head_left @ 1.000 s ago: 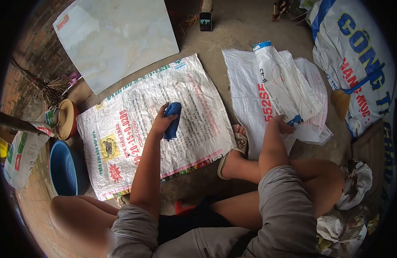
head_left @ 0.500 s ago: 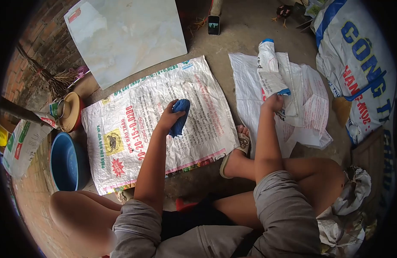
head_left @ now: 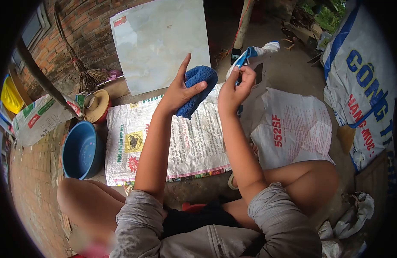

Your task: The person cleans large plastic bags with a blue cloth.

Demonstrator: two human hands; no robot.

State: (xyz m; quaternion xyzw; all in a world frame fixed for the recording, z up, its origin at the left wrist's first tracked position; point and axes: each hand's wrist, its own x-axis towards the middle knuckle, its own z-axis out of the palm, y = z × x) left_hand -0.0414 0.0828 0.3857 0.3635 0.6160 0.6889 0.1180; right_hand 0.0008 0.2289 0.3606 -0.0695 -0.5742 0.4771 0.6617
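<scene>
My left hand (head_left: 180,89) is raised in front of me and grips a blue cloth (head_left: 198,88). Beside it, my right hand (head_left: 235,87) pinches the blue-edged top of a white woven sack (head_left: 255,52) and holds it up off the ground; the sack hangs down behind my forearm. Below the hands a printed white sack (head_left: 164,137) lies flat on the concrete. Another white sack marked 552SF (head_left: 293,129) lies to the right of it.
A pale tile (head_left: 160,43) leans on the brick wall with a broom (head_left: 84,73) beside it. A blue basin (head_left: 80,150) and a round lidded pot (head_left: 97,105) sit at left. A big printed bag (head_left: 361,86) fills the right. A phone (head_left: 235,55) stands behind the lifted sack.
Both hands rose from the ground. The right hand lifted a white sack off the pile at right; the left lifted the blue cloth off the flat sack. The view tilted up.
</scene>
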